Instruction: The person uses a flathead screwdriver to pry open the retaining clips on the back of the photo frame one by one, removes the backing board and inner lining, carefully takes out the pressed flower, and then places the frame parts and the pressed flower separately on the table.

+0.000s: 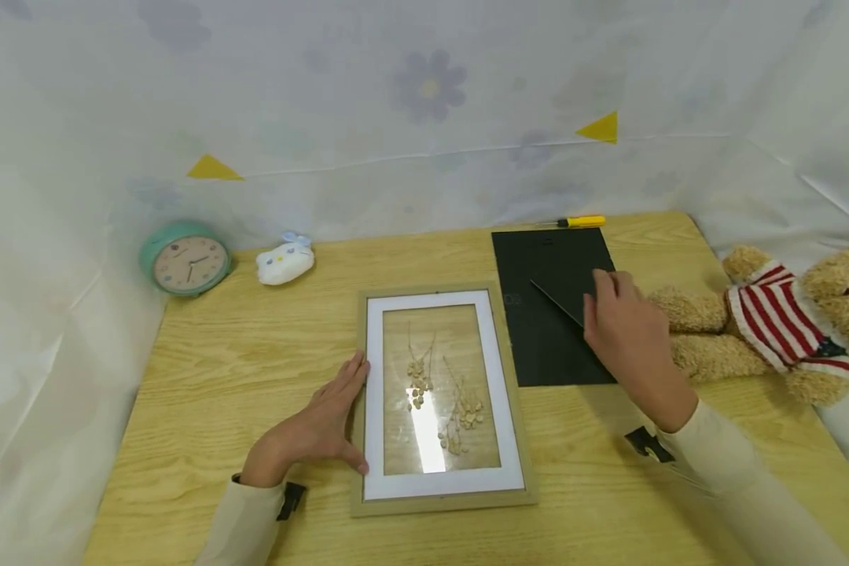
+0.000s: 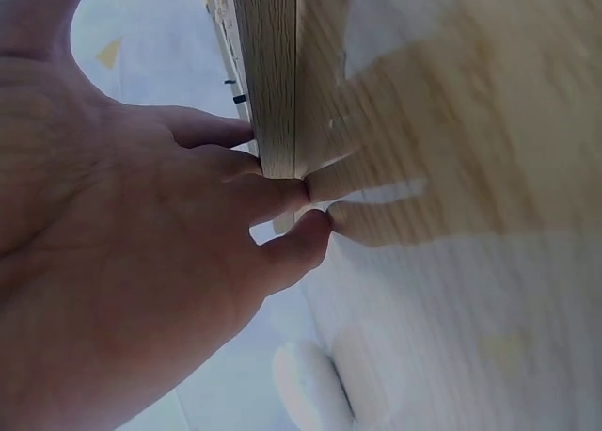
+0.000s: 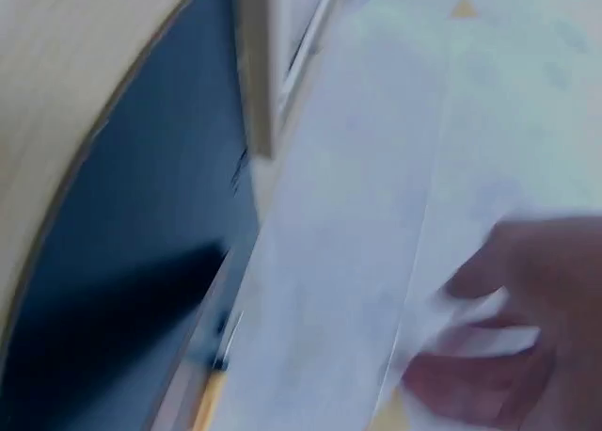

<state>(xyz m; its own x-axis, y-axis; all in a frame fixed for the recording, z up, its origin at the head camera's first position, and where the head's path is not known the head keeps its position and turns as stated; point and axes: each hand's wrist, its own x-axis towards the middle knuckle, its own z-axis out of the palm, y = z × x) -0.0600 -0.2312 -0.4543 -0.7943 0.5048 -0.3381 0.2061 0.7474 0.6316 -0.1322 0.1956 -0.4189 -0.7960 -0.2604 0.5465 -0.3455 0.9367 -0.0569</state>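
spread wide, the left hand (image 1: 318, 424) touches the left edge of the picture frame (image 1: 444, 501) on the table (image 1: 212, 424)! over the black board (image 1: 531, 342) just beside, right hand (image 1: 630, 338) pinching? can't tell.

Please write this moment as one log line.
left hand: touches picture frame | right hand: above black board | screwdriver: at board's far edge

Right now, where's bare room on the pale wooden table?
Widest patch: left side, between the round turquoise clock and left hand. Smaller: below the flat black panel, between the wooden picture frame and beige right sleeve. Crowded: between frame and panel, and beside the tan teddy bear.
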